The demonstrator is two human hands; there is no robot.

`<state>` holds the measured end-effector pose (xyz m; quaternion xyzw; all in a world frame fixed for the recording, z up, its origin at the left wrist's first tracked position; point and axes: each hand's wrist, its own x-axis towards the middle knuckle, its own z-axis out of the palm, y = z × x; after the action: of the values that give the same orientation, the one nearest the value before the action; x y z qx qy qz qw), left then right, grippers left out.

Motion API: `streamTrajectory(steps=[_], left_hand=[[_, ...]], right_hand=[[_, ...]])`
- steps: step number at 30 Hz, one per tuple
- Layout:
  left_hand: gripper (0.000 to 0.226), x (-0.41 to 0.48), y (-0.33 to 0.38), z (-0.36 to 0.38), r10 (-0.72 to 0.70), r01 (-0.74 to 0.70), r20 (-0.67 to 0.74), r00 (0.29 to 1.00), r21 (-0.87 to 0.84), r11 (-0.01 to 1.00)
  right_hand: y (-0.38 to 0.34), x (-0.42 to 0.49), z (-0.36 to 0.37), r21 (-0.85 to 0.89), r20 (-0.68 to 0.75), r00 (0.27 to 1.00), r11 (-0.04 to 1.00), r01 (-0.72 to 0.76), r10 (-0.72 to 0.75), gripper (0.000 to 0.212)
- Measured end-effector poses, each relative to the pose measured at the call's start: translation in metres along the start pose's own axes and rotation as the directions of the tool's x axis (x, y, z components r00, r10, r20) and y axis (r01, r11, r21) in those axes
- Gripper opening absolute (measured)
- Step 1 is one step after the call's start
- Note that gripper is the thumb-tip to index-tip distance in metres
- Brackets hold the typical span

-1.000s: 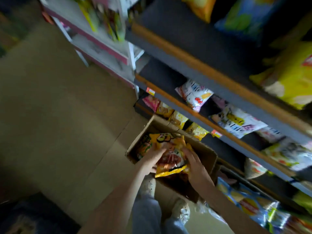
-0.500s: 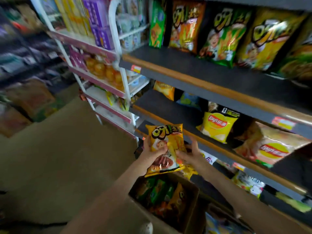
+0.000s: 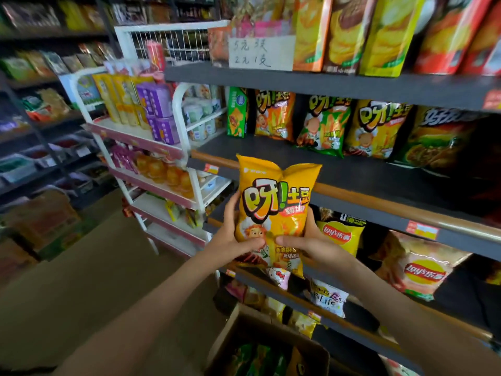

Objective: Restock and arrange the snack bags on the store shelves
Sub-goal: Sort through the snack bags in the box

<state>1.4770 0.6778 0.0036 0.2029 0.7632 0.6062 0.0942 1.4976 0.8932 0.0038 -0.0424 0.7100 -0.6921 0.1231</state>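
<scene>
I hold an upright yellow snack bag (image 3: 273, 207) with bold lettering in front of the dark shelves. My left hand (image 3: 230, 240) grips its lower left edge, thumb across the front. My right hand (image 3: 311, 242) grips the lower right edge the same way. The bag hangs just in front of the dark middle shelf (image 3: 366, 175), where matching orange, green and yellow bags (image 3: 375, 128) stand in a row at the back. The front part of that shelf is bare.
An open cardboard box (image 3: 260, 346) with more bags sits on the floor below my arms. Yellow Lay's bags (image 3: 339, 234) lie on the shelf beneath. A white wire rack (image 3: 184, 147) of goods stands to the left. Tan floor lies at left.
Both hands took the yellow bag out of the cardboard box and raised it to the level of the middle shelf. My view swung up from the floor to the shelves.
</scene>
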Motion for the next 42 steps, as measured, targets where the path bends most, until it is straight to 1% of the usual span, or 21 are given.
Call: streamTrajectory(steps=[3,5,8,11,13,15,16,17,19,20,22,24,26,28,29,32,34,36,39,40,42], left_hand=[[0.103,0.022,0.013,-0.013,0.092,-0.096,0.04,0.995,0.106,0.99],[0.105,0.039,0.02,-0.021,0.151,-0.16,0.061,0.987,0.188,0.969],[0.111,0.064,0.03,-0.032,0.245,-0.253,0.069,0.967,0.337,0.907],[0.109,0.085,0.035,-0.037,0.337,-0.341,0.087,0.938,0.424,0.839],[0.097,0.096,0.04,-0.037,0.392,-0.395,0.103,0.914,0.442,0.805],[0.077,0.106,0.046,-0.034,0.461,-0.469,0.138,0.877,0.457,0.755],[0.068,0.112,0.047,-0.031,0.495,-0.508,0.16,0.854,0.464,0.726],[0.061,0.117,0.049,-0.028,0.522,-0.545,0.191,0.831,0.465,0.697],[0.047,0.129,0.05,-0.02,0.544,-0.609,0.286,0.789,0.483,0.63],[0.045,0.136,0.05,-0.015,0.544,-0.637,0.337,0.768,0.486,0.598],[0.044,0.148,0.048,-0.002,0.532,-0.681,0.425,0.732,0.473,0.558],[0.044,0.158,0.047,0.013,0.533,-0.715,0.478,0.698,0.447,0.537],[0.048,0.162,0.052,0.031,0.519,-0.714,0.495,0.697,0.421,0.559],[0.05,0.164,0.056,0.048,0.478,-0.685,0.501,0.722,0.415,0.599],[0.051,0.166,0.058,0.056,0.451,-0.664,0.503,0.737,0.417,0.62],[0.062,0.174,0.066,0.076,0.378,-0.582,0.484,0.789,0.392,0.713],[0.064,0.184,0.069,0.085,0.343,-0.527,0.451,0.824,0.386,0.757],[0.063,0.195,0.072,0.092,0.306,-0.484,0.42,0.854,0.429,0.762],[0.06,0.208,0.074,0.099,0.251,-0.441,0.408,0.878,0.486,0.754],[0.063,0.21,0.074,0.101,0.231,-0.433,0.42,0.878,0.491,0.756],[0.07,0.214,0.077,0.105,0.184,-0.397,0.43,0.884,0.482,0.781]], right_hand=[[-0.013,0.012,-0.003,-0.035,-0.039,0.993,0.993,0.109,-0.11,0.096],[-0.023,0.018,-0.005,-0.106,-0.105,0.977,0.979,0.177,-0.188,0.091],[-0.038,0.027,-0.011,-0.252,-0.202,0.928,0.932,0.259,-0.312,0.085],[-0.045,0.035,-0.015,-0.373,-0.297,0.868,0.885,0.277,-0.397,0.087],[-0.047,0.036,-0.016,-0.443,-0.353,0.83,0.859,0.257,-0.431,0.086],[-0.051,0.033,-0.019,-0.525,-0.395,0.799,0.826,0.208,-0.453,0.084],[-0.053,0.03,-0.021,-0.589,-0.419,0.772,0.79,0.17,-0.478,0.084],[-0.053,0.027,-0.026,-0.652,-0.423,0.74,0.743,0.151,-0.522,0.08],[-0.048,0.019,-0.037,-0.77,-0.417,0.673,0.63,0.095,-0.611,0.057],[-0.045,0.013,-0.044,-0.802,-0.428,0.649,0.595,0.048,-0.629,0.057],[-0.041,-0.001,-0.056,-0.793,-0.493,0.603,0.609,-0.017,-0.627,0.068],[-0.037,-0.013,-0.072,-0.838,-0.494,0.52,0.542,-0.069,-0.697,0.06],[-0.037,-0.021,-0.087,-0.879,-0.464,0.458,0.457,-0.134,-0.758,0.062],[-0.037,-0.023,-0.101,-0.898,-0.439,0.435,0.387,-0.207,-0.786,0.068],[-0.035,-0.024,-0.109,-0.894,-0.449,0.444,0.387,-0.228,-0.776,0.072],[-0.046,-0.018,-0.125,-0.814,-0.568,0.514,0.531,-0.235,-0.643,0.074],[-0.056,-0.01,-0.14,-0.834,-0.534,0.54,0.512,-0.208,-0.651,0.074],[-0.064,-0.001,-0.155,-0.838,-0.517,0.573,0.514,-0.185,-0.636,0.074],[-0.062,0.012,-0.181,-0.795,-0.542,0.677,0.564,-0.222,-0.498,0.086],[-0.06,0.015,-0.187,-0.769,-0.555,0.711,0.593,-0.24,-0.431,0.089],[-0.057,0.023,-0.199,-0.691,-0.56,0.759,0.693,-0.206,-0.332,0.091]])
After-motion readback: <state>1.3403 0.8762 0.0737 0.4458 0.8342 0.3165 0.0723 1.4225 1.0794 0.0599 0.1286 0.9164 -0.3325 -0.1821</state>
